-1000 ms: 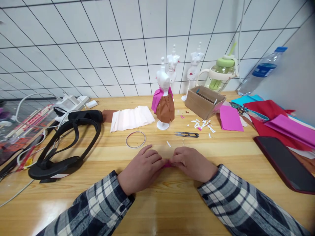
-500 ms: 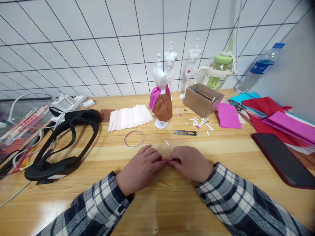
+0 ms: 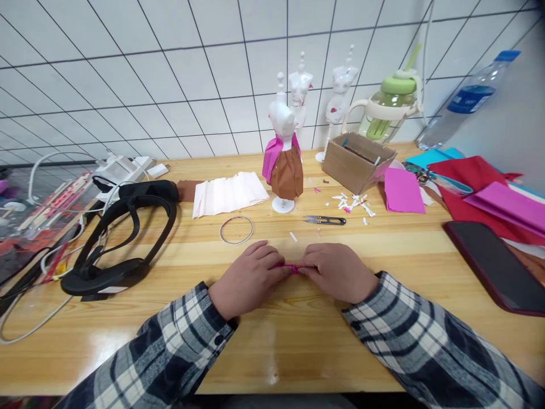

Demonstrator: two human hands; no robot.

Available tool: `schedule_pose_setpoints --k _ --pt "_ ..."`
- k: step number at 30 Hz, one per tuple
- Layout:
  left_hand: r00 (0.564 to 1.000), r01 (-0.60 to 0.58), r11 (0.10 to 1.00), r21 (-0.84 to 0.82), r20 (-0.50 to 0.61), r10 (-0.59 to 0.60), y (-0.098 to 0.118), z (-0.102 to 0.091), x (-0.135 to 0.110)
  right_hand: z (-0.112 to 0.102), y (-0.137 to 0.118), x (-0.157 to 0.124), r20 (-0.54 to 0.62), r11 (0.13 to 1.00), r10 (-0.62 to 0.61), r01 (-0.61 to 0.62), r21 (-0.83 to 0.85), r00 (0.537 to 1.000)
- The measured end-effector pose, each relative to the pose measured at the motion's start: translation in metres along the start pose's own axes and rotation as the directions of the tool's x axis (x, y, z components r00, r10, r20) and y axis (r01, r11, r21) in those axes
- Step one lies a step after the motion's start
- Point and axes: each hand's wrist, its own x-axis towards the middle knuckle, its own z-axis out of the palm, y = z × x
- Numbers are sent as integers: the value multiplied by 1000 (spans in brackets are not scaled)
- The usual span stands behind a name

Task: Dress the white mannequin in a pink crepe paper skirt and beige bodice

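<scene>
Both my hands rest on the wooden table [image 3: 298,341] with fingertips meeting. My left hand [image 3: 249,278] and my right hand [image 3: 336,271] pinch a small strip of pink paper [image 3: 290,266] between them; most of it is hidden under my fingers. Just beyond lie small black snips [image 3: 326,220], a thin wire ring [image 3: 236,229] and white paper scraps [image 3: 353,203]. A white mannequin bust [image 3: 284,162] wearing a brown and pink paper dress stands behind them.
A black headset [image 3: 123,238] and cables lie at the left, folded pale pink paper [image 3: 230,194] beside it. A cardboard box [image 3: 356,162], pink sheet [image 3: 402,190], red and magenta papers [image 3: 481,193], a dark phone [image 3: 498,267], a green-lidded jug [image 3: 394,111] and a water bottle [image 3: 468,108] fill the right.
My hands stay pinched together on the pink strip with only small finger shifts. The view has tilted down a little, so everything sits slightly higher in frame.
</scene>
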Motion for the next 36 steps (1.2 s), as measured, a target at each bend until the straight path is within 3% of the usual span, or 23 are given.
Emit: schedule_pose_setpoints --k 6,13,19,24,30,36 --pt "1000 -27 999 -43 -8 27 -3 2 -2 -4 -4 -1 33 991 -55 58 -119 998" --pt "998 -9 999 -47 -59 6 -3 0 -2 -7 0 -2 68 993 -70 76 -92 995" --pt "987 154 981 -120 -22 -158 0 -2 -1 -7 2 -1 32 996 -91 90 15 995" --pt "962 237 966 -103 -112 -248 3 -4 -2 -7 0 -2 -94 989 -85 96 115 992" --pt "968 249 963 -104 5 -250 2 -3 -2 -4 1 0 -47 997 -60 62 51 997" --pt "969 245 968 -59 -23 -246 1 -3 0 0 0 4 -57 998 -65 66 20 996"
